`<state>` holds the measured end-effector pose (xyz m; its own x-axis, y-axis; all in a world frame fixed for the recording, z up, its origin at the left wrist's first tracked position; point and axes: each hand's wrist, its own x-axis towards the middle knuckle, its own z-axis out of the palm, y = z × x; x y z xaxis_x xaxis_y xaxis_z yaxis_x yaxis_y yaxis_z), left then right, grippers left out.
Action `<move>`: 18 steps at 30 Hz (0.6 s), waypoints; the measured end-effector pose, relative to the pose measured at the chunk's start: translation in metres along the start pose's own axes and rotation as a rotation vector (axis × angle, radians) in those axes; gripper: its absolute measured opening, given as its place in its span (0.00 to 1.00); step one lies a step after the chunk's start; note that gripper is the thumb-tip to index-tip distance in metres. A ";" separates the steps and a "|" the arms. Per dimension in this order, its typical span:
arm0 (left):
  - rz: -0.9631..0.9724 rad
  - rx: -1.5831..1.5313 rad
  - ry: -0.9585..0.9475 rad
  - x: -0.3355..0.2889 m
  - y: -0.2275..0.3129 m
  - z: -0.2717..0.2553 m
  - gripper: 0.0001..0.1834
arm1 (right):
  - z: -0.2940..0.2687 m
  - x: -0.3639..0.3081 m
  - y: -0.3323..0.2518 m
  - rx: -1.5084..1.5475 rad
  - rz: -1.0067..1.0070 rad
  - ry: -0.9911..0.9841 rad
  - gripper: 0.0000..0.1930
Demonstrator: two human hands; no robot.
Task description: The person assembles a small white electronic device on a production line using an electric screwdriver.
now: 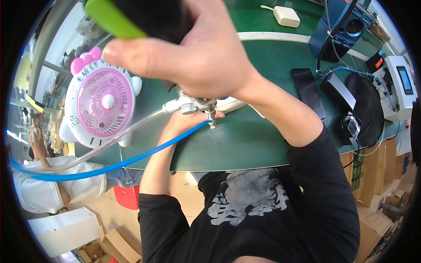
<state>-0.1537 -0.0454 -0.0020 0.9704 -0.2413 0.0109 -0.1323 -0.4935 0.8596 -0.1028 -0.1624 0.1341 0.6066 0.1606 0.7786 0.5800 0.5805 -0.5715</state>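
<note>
Green worktop [245, 144] under hands; pink-white desk fan [101, 105] left of them; cardboard boxes [118, 245] on floor below; daylight far left.

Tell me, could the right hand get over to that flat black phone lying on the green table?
Probably yes. The flat black phone lies on bare green table beside the right forearm, nothing between. But the right hand is raised, gripping a black tool with a green handle, so it isn't free.

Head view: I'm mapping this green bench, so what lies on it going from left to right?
Pink and white fan → metal fitting with the blue hose, at the left hand → dark phone lying flat → black speaker → white box with a screen.
</note>
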 end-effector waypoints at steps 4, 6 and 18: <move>-0.188 0.131 -0.106 0.005 -0.009 -0.004 0.45 | -0.005 -0.004 -0.009 0.041 0.145 -0.051 0.21; 0.055 0.128 -0.041 0.011 -0.021 0.000 0.47 | -0.012 0.005 -0.016 -0.056 0.098 -0.019 0.23; 0.152 0.806 -0.249 0.063 0.035 0.021 0.58 | -0.078 0.066 -0.086 -0.165 -0.118 -0.076 0.18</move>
<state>-0.1019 -0.0954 0.0178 0.8702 -0.4831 -0.0967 -0.4525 -0.8613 0.2308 -0.0701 -0.2639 0.2149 0.4900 0.1631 0.8563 0.7291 0.4617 -0.5052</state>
